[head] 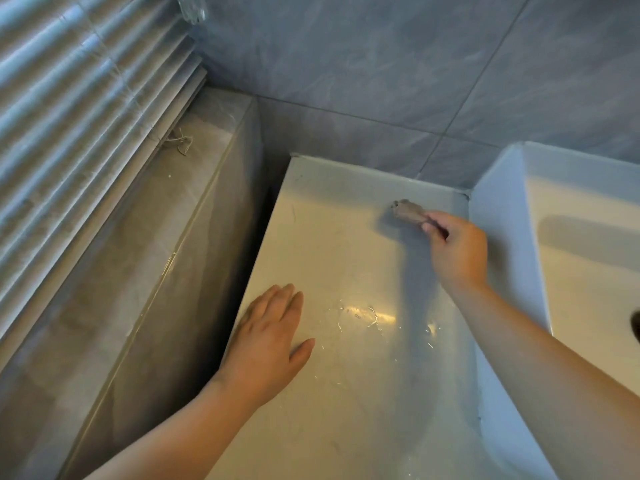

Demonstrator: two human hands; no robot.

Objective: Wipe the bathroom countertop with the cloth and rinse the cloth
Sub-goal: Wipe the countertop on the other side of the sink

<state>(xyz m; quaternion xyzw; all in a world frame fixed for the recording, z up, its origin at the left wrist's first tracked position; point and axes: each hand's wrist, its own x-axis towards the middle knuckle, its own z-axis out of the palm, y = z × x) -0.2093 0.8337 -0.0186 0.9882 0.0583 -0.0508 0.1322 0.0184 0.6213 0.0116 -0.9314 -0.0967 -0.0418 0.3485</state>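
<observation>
Looking down, we are seeing the pale tabletop (346,258) running away from us toward the grey tiled wall (381,74), with wet streaks and droplets glinting near its middle. Our right hand (457,251) is reaching toward the far right corner of the tabletop and is pinching a small, crumpled brownish cloth (408,211) between thumb and fingers; the cloth is sticking out to the left of the hand, and we cannot tell whether it is touching the surface or sitting just above it. Our left hand (270,344) is lying flat and spread wide on the near left part of the tabletop, palm down, holding nothing, its fingers pointing away from us. A white sink (588,244) is standing just beside the tabletop on the right. To the left, a grey ledge (145,258) is running along below slatted window blinds (79,84), with a tangle of cord lying on the ledge.
</observation>
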